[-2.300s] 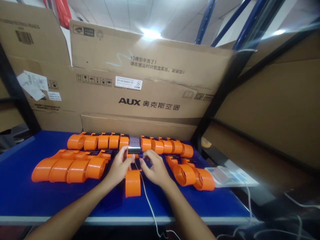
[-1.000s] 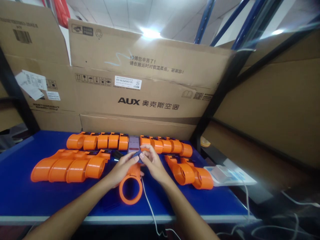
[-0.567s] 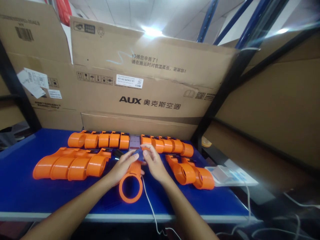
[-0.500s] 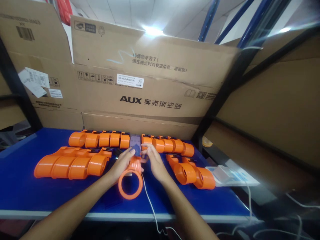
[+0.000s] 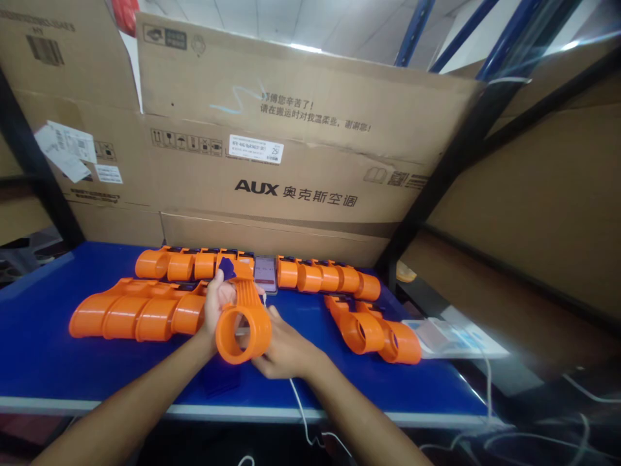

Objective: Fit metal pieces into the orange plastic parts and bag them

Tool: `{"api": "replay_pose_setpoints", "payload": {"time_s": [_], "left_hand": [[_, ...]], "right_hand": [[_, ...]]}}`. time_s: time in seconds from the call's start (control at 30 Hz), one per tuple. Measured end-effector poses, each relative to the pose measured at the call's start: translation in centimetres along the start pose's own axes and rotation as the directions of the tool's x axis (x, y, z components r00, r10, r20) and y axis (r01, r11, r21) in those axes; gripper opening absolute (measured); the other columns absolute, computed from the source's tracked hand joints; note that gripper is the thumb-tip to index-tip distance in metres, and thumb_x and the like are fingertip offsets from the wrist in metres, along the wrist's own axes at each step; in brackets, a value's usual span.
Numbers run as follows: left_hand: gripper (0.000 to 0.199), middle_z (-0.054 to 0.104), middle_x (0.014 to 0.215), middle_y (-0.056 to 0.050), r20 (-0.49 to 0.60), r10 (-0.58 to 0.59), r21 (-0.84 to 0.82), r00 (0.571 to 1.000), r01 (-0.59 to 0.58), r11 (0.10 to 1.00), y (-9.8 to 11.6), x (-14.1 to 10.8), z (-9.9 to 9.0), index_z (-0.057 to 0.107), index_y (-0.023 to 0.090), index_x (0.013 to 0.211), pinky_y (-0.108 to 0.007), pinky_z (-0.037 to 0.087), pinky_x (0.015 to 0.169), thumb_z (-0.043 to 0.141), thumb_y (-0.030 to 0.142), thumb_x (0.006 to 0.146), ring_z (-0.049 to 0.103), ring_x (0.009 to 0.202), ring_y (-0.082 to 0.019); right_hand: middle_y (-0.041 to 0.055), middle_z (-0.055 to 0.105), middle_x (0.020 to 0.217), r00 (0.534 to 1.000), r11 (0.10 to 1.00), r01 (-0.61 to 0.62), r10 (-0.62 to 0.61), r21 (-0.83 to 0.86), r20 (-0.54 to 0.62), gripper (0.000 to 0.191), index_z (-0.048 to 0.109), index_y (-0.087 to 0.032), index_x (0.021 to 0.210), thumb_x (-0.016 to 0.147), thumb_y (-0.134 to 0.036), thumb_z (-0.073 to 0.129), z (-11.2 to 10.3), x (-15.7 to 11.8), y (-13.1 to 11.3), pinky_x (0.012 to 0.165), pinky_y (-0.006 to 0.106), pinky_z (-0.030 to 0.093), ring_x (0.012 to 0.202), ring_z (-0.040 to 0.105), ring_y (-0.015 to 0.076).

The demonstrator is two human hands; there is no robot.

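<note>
My left hand (image 5: 217, 303) is closed round the upper arm of an orange plastic part with a ring end (image 5: 248, 294), lifted over the table. A small dark blue piece (image 5: 226, 266) sits by its thumb, at the part's upper left; whether it is joined to the part cannot be told. The ring's round opening faces me. My right hand (image 5: 291, 349) is curled against the ring's right side, its fingertips hidden behind it. A phone (image 5: 265, 274) lies just beyond the hands, at the gap in the back row of parts.
Similar orange parts stand in rows at back left (image 5: 180, 265), back right (image 5: 323, 277), front left (image 5: 138, 317) and front right (image 5: 381, 333) on the blue table (image 5: 160, 375). A white cable (image 5: 299, 404) trails over its front edge. Cardboard (image 5: 291, 168) walls the back.
The orange part has turned and shifted slightly left and up, with the blue piece now left of its top. My right hand has moved down from the part's top to beside the ring.
</note>
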State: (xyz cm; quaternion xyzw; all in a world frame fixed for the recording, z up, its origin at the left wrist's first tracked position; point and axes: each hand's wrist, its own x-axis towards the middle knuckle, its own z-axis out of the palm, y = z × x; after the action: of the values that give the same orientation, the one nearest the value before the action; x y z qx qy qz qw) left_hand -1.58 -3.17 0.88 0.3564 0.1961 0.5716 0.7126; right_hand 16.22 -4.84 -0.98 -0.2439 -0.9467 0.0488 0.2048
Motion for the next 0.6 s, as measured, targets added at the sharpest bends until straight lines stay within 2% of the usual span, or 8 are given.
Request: {"api": "replay_pose_setpoints", "payload": {"time_s": [0.13,0.27,0.37,0.47,0.6], "left_hand": [[0.065,0.070,0.067,-0.010,-0.014,0.027,-0.001,1.000,-0.028,1.000,0.0,0.0,0.0,0.075,0.010,0.085,-0.030,0.050,0.059,0.046,0.069,0.089,0.063,0.058,-0.020],[0.063,0.069,0.064,-0.008,-0.015,0.065,-0.008,0.998,-0.065,0.998,0.1,0.2,-0.1,0.075,0.010,0.085,-0.029,0.049,0.056,0.047,0.067,0.090,0.060,0.056,-0.019],[0.063,0.068,0.063,-0.008,-0.003,0.072,-0.014,0.997,-0.072,0.997,0.1,0.3,-0.2,0.075,0.009,0.085,-0.028,0.048,0.055,0.049,0.067,0.090,0.060,0.055,-0.018],[0.065,0.070,0.066,-0.009,-0.023,0.078,-0.014,0.997,-0.078,0.997,0.0,0.4,-0.2,0.075,0.008,0.084,-0.028,0.050,0.058,0.050,0.068,0.089,0.062,0.057,-0.018],[0.065,0.073,0.070,-0.011,-0.071,0.090,0.029,0.993,-0.088,0.996,-0.1,0.5,0.1,0.075,0.011,0.083,-0.031,0.054,0.063,0.050,0.071,0.087,0.066,0.061,-0.020]], "right_hand": [[0.0080,0.065,0.107,1.000,1.000,0.009,-0.009,-0.005,0.006,0.012,0.067,-0.024,0.100,0.091,-0.023,0.060,0.2,0.1,0.4,0.092,0.042,0.038,0.102,0.049,0.0265],[0.0061,0.064,0.090,0.998,0.998,-0.068,0.068,-0.004,0.005,0.009,0.063,-0.021,0.081,0.088,-0.017,0.059,-0.7,0.2,1.2,0.085,0.037,0.037,0.094,0.049,0.0239],[0.0053,0.063,0.086,0.992,0.992,-0.128,0.128,0.000,-0.003,0.011,0.060,-0.020,0.076,0.088,-0.017,0.060,-1.3,0.2,1.5,0.079,0.035,0.035,0.093,0.048,0.0232],[0.0051,0.063,0.087,0.987,0.987,-0.162,0.162,0.004,-0.017,0.012,0.060,-0.020,0.079,0.090,-0.025,0.062,-1.6,0.2,1.2,0.076,0.034,0.033,0.092,0.048,0.0232],[0.0064,0.062,0.094,0.983,0.983,-0.185,0.185,0.014,-0.011,0.029,0.063,-0.020,0.087,0.087,-0.048,0.070,-1.6,0.1,0.7,0.078,0.035,0.033,0.092,0.047,0.0242]]}}
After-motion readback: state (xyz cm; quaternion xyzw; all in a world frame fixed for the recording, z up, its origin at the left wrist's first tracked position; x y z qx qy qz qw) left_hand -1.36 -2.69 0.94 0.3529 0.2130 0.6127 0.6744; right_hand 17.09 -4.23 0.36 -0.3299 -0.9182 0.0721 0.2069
